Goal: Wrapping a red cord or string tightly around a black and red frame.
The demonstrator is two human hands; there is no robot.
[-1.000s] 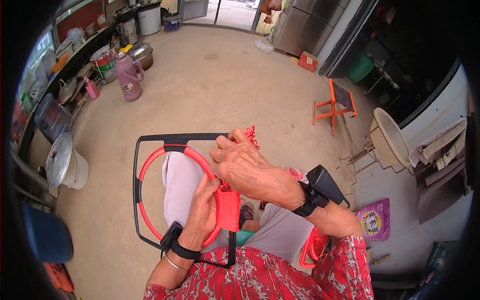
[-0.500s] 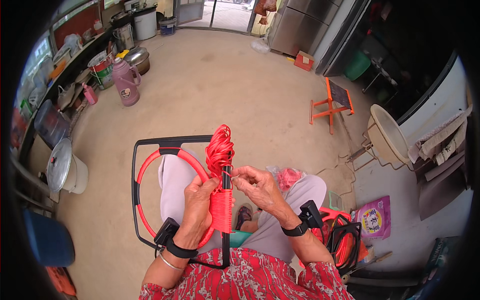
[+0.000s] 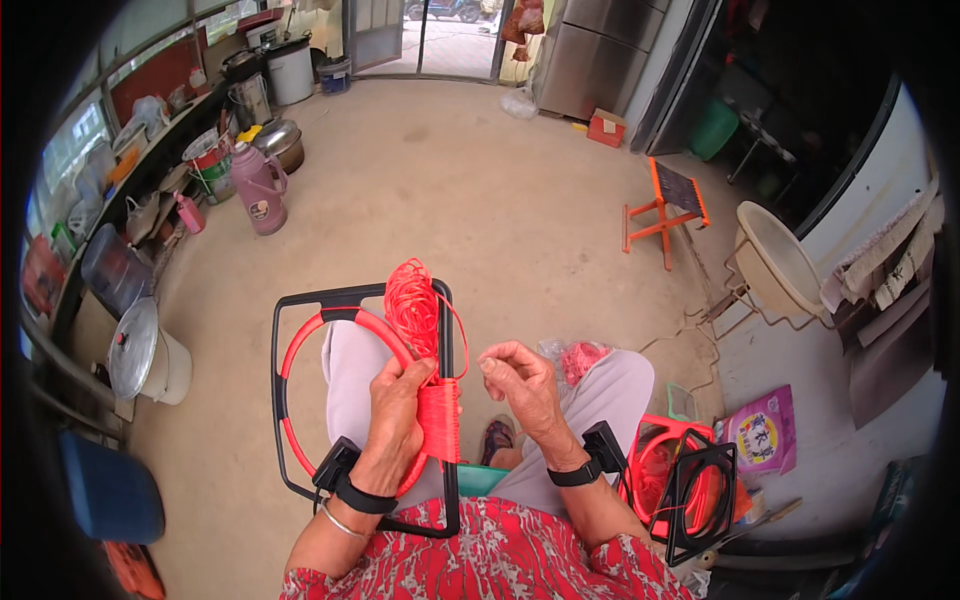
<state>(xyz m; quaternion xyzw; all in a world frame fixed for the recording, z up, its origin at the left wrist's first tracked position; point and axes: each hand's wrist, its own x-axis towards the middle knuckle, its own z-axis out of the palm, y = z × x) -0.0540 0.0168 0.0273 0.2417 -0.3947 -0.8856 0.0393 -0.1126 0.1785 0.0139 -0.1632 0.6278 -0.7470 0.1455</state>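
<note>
A black rectangular frame [image 3: 278,375] rests across my lap, with a red and black ring [image 3: 291,352] inside it. Glossy red cord is wound in tight, even turns [image 3: 440,425] round the frame's right bar. Above the winding stands a loose hank of red cord [image 3: 411,305]. My left hand [image 3: 396,408] is closed at the hank's lower end, thumb pressed on the cord beside the ring. One strand bows out from the hank past the bar and down to the winding. To the right of that strand, my right hand [image 3: 527,392] is curled, thumb against forefinger, with no cord visible in it.
By my right knee lie more red rings and black frames [image 3: 700,490], a purple bag [image 3: 757,430] and a clear bag with red contents [image 3: 582,360]. An orange folding stool [image 3: 668,210] stands ahead right. A pink thermos [image 3: 258,190] and a lidded white bucket [image 3: 165,365] are at left.
My right hand has drawn back from the bar, slightly right. The hank has tipped left, and a strand now arcs loosely beside the bar. My left hand keeps its hold.
</note>
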